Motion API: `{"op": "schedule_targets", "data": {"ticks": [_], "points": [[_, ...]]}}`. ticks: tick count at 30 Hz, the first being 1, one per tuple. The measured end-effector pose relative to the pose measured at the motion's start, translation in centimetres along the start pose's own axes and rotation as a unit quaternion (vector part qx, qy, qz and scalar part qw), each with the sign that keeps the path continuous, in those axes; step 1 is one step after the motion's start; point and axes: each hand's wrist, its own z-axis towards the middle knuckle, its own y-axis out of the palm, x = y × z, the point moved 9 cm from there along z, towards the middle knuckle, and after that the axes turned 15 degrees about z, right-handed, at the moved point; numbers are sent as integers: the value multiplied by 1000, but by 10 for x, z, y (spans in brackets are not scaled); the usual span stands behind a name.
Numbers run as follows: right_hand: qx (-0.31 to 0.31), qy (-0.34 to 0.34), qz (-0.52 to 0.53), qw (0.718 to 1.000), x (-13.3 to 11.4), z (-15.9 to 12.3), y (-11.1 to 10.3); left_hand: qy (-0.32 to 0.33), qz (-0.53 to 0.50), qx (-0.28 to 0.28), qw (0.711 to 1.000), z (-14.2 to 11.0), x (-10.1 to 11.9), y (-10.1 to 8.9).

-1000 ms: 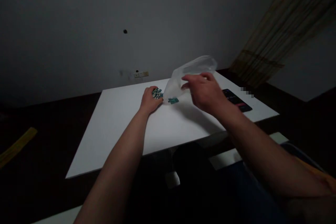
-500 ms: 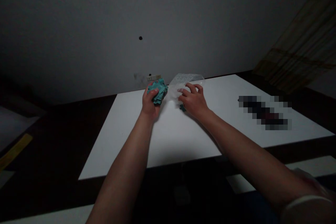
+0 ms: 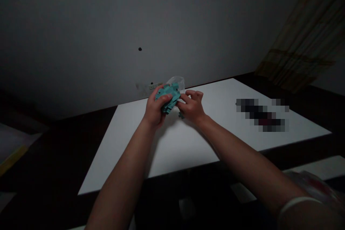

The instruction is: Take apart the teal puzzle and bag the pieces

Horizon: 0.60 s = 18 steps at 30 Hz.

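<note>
A thick stack of flat teal pieces with notched, jigsaw-like edges (image 3: 170,95) sits in my left hand (image 3: 154,109), my thumb pressed across its face and the fingers behind it. My right hand (image 3: 192,107) is at the stack's right edge with its fingers bent; their tips are partly hidden there, and what they grip does not show. Behind the stack rises a clear plastic bag (image 3: 178,81), mostly covered by the pieces and my hands. A small teal piece (image 3: 181,115) shows just below my right hand, near the white tabletop.
The white table (image 3: 121,143) spans the space before me, its far edge near a grey wall (image 3: 94,36). A blurred-out dark item (image 3: 262,115) lies on the table's right side. A wall socket (image 3: 155,86) is behind my left hand, and a curtain (image 3: 299,46) hangs at the right.
My hands have come together: my right hand has shifted left to the stack's edge. The plastic bag, spread out between the hands before, is now largely behind the stack. The view has shifted slightly.
</note>
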Motion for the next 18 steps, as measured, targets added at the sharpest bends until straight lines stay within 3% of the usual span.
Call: {"op": "schedule_targets", "data": {"ticks": [7, 10, 14, 16, 18], "points": [[-25, 6, 29, 999, -8, 1, -13, -85, 129, -19, 988, 41, 7, -3], [-23, -17, 38, 999, -11, 1, -14, -123, 233, -43, 964, 57, 3, 1], [-14, -56, 45, 997, -14, 1, -10, -165, 381, -76, 907, 77, 2, 8], [-10, -67, 47, 997, -14, 2, -7, -172, 474, -84, 859, 84, 4, 10], [-9, -73, 49, 996, -15, 3, -5, -169, 573, -110, 794, 88, 6, 15]]}}
